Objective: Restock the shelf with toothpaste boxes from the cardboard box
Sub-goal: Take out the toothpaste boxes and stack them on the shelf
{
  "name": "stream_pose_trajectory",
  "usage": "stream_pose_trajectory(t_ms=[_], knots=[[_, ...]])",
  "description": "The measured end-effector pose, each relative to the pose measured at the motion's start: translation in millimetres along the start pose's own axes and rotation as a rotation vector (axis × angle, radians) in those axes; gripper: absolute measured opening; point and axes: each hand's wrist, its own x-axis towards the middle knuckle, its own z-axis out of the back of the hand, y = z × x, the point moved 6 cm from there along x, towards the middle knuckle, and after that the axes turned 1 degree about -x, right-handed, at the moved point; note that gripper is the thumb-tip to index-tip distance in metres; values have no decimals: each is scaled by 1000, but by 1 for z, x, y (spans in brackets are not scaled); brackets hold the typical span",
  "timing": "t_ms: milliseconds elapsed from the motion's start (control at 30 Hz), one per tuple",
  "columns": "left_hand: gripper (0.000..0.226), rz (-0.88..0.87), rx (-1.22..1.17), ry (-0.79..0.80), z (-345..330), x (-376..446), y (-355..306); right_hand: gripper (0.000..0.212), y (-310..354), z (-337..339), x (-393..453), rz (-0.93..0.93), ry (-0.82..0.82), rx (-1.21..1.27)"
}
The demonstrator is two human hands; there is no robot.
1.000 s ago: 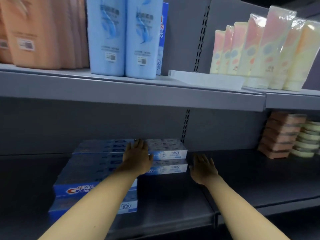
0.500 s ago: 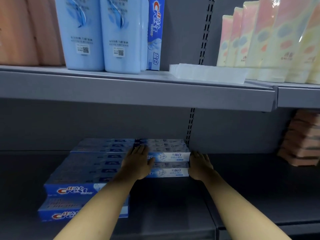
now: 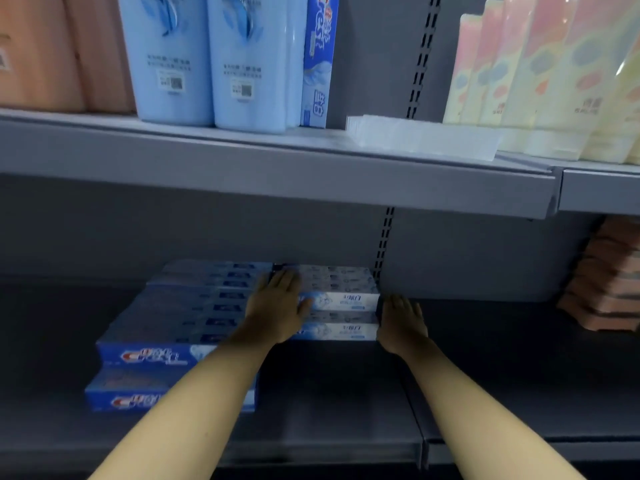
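Observation:
Blue toothpaste boxes (image 3: pixel 173 313) lie stacked two layers high on the dark lower shelf (image 3: pixel 332 396). Beside them on the right sits a paler stack of white-ended toothpaste boxes (image 3: pixel 341 301), pushed back near the rear wall. My left hand (image 3: pixel 277 306) lies flat, fingers together, on the top and left end of that paler stack. My right hand (image 3: pixel 403 322) rests flat against the stack's right end, fingers extended. Neither hand holds a box. The cardboard box is not in view.
The grey upper shelf (image 3: pixel 277 174) overhangs the hands. On it stand light blue bottles (image 3: pixel 207 57), an upright toothpaste box (image 3: pixel 317 60), a clear plastic divider (image 3: pixel 422 140) and pastel tubes (image 3: pixel 540 77). Orange-brown packs (image 3: pixel 609 282) are stacked at the far right of the lower level.
Both hands have reached a little deeper, the right one closing in against the stack's right end. The view has tilted up slightly and come closer to the shelf.

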Motion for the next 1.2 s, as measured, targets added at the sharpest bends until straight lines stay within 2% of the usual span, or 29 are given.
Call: stream_pose_trajectory(t_ms=[133,233,367,433,600,733,833,1000,1200], knots=[[60,-78,5,-176,14,-20,-32,64,-6,3,-22,-23,-129,112],[59,-109,-44,-149,-1,-49,-66,58,-6,2,-49,-14,-217,123],[53,-238,-84,-225,-22,-102,-103,48,-7,-4,-91,-39,-387,174],[47,-288,-122,-228,-33,-124,-111,41,-7,-5,-113,-55,-546,196],[33,-347,-191,-266,-65,-187,-109,40,-1,-35,-183,-112,-685,165],[43,-461,-146,-217,-93,-234,-106,40,6,-81,-237,-195,-609,128],[47,-412,-177,-73,-128,-270,-92,41,14,-116,-268,-225,-497,91],[48,-175,-182,227,-205,-323,-57,44,25,-186,-304,-197,-281,77],[54,339,-293,376,-296,-363,-16,41,27,-291,-320,-99,-2,103]])
